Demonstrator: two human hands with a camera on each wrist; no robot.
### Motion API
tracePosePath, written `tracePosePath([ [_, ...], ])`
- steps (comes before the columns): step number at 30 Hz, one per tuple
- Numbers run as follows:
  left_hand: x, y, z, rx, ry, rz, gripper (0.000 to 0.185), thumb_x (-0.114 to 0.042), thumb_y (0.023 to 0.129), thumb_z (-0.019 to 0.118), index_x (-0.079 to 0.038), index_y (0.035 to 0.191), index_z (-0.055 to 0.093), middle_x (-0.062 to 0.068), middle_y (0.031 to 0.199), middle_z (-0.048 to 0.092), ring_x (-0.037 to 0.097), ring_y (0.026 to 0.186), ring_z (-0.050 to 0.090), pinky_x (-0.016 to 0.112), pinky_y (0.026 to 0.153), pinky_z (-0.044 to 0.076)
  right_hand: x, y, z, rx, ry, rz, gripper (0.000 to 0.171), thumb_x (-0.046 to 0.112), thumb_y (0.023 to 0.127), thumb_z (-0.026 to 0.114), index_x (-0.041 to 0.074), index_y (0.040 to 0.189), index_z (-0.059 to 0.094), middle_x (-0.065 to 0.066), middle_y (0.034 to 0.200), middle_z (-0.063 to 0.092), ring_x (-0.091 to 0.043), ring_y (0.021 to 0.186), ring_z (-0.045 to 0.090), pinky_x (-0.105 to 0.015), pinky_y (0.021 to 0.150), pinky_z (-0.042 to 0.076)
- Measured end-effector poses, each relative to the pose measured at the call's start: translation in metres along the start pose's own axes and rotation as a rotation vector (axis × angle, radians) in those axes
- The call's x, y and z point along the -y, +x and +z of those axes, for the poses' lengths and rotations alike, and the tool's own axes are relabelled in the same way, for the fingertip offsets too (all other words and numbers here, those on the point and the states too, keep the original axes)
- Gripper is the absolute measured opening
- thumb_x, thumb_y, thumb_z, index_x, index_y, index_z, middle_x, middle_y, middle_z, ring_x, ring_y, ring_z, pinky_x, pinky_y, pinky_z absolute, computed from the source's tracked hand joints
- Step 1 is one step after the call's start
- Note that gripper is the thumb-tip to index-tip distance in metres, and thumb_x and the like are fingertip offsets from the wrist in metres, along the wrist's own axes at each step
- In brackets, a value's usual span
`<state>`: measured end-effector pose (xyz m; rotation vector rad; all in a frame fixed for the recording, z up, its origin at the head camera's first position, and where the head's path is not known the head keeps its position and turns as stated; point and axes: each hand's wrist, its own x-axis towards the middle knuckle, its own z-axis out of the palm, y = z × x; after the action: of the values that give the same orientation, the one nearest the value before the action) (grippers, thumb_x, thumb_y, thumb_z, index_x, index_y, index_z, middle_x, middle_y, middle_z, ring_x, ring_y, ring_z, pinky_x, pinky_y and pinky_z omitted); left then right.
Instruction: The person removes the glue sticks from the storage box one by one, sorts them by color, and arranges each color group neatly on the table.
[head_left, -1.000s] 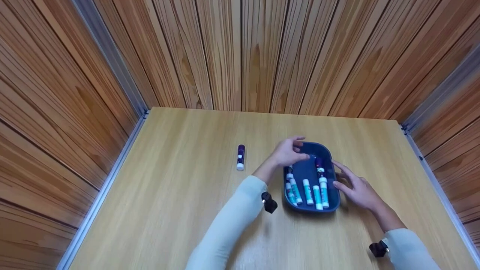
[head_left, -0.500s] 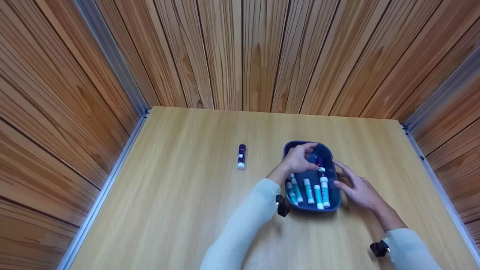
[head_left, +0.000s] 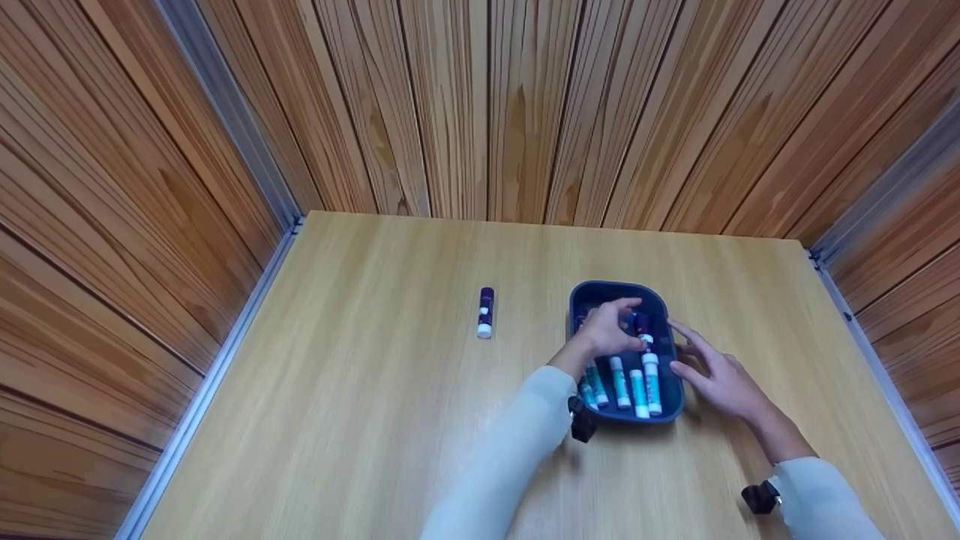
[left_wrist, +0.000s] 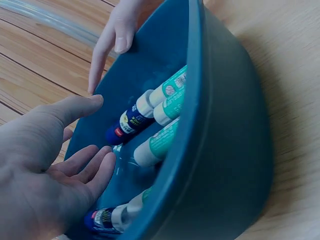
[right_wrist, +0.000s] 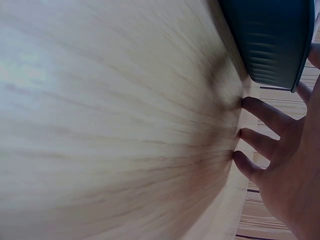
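Observation:
A dark blue plastic bin [head_left: 676, 409] holds several glue sticks, some with teal labels [head_left: 620, 384] and some with dark blue ones. My left hand [head_left: 609, 331] reaches down inside it, thumb and fingers apart. In the left wrist view that hand [left_wrist: 45, 160] holds nothing, its fingertips close to a dark blue glue stick [left_wrist: 131, 120] with a white end. Another dark glue stick [left_wrist: 104, 220] lies below the hand there. My right hand [head_left: 720, 381] touches the bin's right rim with thumb and index finger. In the right wrist view its other fingers [right_wrist: 265, 116] are spread, tips at the tabletop.
One purple and white glue stick [head_left: 485, 313] lies on the wooden table [head_left: 360, 360], left of the bin. Wood-panelled walls [head_left: 510, 112] enclose the table at the back and sides, with metal strips [head_left: 225, 337] along the side edges.
My left hand has moved right and nearer from the bin's left rim, over its inside and toward the dark glue stick at the right. The right hand has stayed at the rim.

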<state>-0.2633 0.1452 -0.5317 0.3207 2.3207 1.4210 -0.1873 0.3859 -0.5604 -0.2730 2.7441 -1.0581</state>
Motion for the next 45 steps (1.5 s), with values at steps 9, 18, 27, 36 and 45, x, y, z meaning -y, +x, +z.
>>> tracePosePath([
  [9,0.003,-0.001,0.012,0.018,0.021,-0.042,0.079,-0.017,0.099,0.089,-0.036,0.167,0.053,-0.003,0.172,0.058,0.018,0.162,0.054,0.045,0.135,0.046,-0.001,-0.001,-0.001,0.0,-0.013,-0.002,0.077,0.042,0.118,0.059,0.033,0.182,0.017,-0.034,0.17,0.051,-0.062,0.158,0.047,-0.092,0.123,0.029],
  [18,0.004,0.005,0.022,0.026,0.06,-0.09,0.086,-0.02,0.098,0.09,-0.042,0.17,0.048,-0.007,0.179,0.047,0.018,0.168,0.043,0.046,0.14,0.039,-0.002,0.0,-0.002,0.005,-0.016,-0.012,0.076,0.041,0.118,0.058,0.033,0.182,0.017,-0.034,0.17,0.051,-0.062,0.158,0.047,-0.092,0.122,0.03],
  [27,0.005,0.007,0.026,0.021,0.103,-0.085,0.09,-0.019,0.096,0.093,-0.04,0.171,0.048,-0.012,0.18,0.045,0.016,0.17,0.037,0.041,0.141,0.036,-0.004,0.002,-0.002,0.003,-0.014,-0.018,0.077,0.04,0.118,0.059,0.032,0.182,0.018,-0.034,0.17,0.051,-0.061,0.157,0.049,-0.089,0.124,0.031],
  [36,0.007,0.009,0.029,0.007,0.141,-0.106,0.09,-0.019,0.092,0.096,-0.041,0.168,0.052,-0.013,0.178,0.045,0.015,0.168,0.039,0.042,0.14,0.037,-0.003,0.001,-0.002,0.004,-0.008,-0.019,0.076,0.041,0.118,0.057,0.032,0.182,0.018,-0.034,0.17,0.051,-0.062,0.158,0.048,-0.09,0.123,0.03],
  [45,0.007,0.008,0.029,0.025,0.158,-0.108,0.091,-0.018,0.093,0.095,-0.044,0.168,0.05,-0.013,0.178,0.043,0.016,0.166,0.04,0.045,0.14,0.038,-0.002,0.0,-0.003,0.008,-0.009,-0.011,0.076,0.041,0.119,0.057,0.033,0.182,0.017,-0.035,0.169,0.051,-0.062,0.158,0.048,-0.091,0.123,0.03],
])
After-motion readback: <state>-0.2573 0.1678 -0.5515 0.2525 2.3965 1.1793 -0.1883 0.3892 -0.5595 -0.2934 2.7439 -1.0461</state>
